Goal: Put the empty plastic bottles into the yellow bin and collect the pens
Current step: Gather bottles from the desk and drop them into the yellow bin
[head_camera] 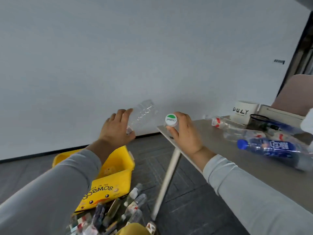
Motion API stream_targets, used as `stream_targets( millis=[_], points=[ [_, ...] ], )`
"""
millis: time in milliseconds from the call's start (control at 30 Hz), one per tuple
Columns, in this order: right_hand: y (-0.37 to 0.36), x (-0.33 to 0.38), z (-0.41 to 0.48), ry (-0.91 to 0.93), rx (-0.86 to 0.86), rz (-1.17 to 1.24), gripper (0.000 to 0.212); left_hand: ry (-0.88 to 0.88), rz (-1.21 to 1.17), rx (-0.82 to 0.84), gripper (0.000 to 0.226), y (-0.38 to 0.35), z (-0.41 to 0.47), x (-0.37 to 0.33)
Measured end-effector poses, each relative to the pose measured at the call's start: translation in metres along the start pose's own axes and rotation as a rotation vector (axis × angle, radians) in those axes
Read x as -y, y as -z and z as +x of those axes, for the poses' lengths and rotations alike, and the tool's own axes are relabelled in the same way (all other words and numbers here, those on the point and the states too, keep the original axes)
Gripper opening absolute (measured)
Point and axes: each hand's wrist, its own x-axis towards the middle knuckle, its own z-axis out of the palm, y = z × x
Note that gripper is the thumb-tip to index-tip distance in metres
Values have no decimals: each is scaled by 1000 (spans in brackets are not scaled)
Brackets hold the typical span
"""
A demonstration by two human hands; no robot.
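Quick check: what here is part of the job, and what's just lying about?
Job: clear plastic bottle in left hand; green-and-white-capped bottle in right hand; yellow plastic bin; blue-labelled plastic bottle on grey table.
Lying about: white "DULY" mug; pale flat box.

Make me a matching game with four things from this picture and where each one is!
Things:
1. clear bottle
2. green-capped bottle
3. blue-capped bottle
4. yellow bin

Places:
A. standing on the floor
B. held in the right hand
C. lying on the table
D. held in the left hand

Right pairs: 1-D, 2-B, 3-C, 4-A.
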Motion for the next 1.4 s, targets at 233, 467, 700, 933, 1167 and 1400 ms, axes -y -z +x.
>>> stream_targets(
  millis=[233,467,700,933,1167,1400],
  points=[
    [-105,68,30,191,111,211,44,166,124,22,75,19,-47,96],
    [-181,89,45,243,34,369,41,277,159,63,79,25,-78,158],
    [-270,64,50,-153,660,12,67,342,183,90,78,16,-96,199],
    [-272,60,37,-37,614,-27,65,265,160,95,68,-23,-100,199],
    [-251,25,34,22,318,4,51,136,404,205,78,-65,-39,210],
    [-224,-7,22,-9,464,-89,49,286,466,618,74,-108,-24,186]
  ],
)
